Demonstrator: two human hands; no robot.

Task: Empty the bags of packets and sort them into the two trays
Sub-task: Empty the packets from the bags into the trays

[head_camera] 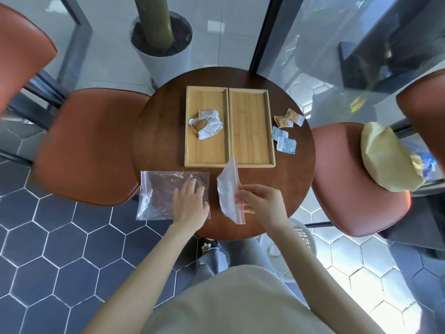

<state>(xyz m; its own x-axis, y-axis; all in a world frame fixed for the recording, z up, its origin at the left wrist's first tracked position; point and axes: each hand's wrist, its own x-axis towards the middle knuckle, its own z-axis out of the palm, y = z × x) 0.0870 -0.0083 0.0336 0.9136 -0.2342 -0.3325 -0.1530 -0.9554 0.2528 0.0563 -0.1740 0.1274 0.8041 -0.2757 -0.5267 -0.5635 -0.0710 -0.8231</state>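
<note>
Dark hexagon floor tiles surround the round dark-brown wooden table, with orange-brown padded chairs at both sides. On the table two shallow light-wood rectangular trays stand side by side, touching. The left tray holds a small heap of white and brown packets; the right tray has nothing inside. Near the front edge a flat clear plastic zip bag with a red strip lies on the table, and the left hand rests flat on it, fingers stretched out, holding nothing. The right hand pinches a second clear zip bag between thumb and fingers and holds it raised and tilted. Right of the trays lie two brown packets and some pale blue packets. Their printing is too small to read.
</note>
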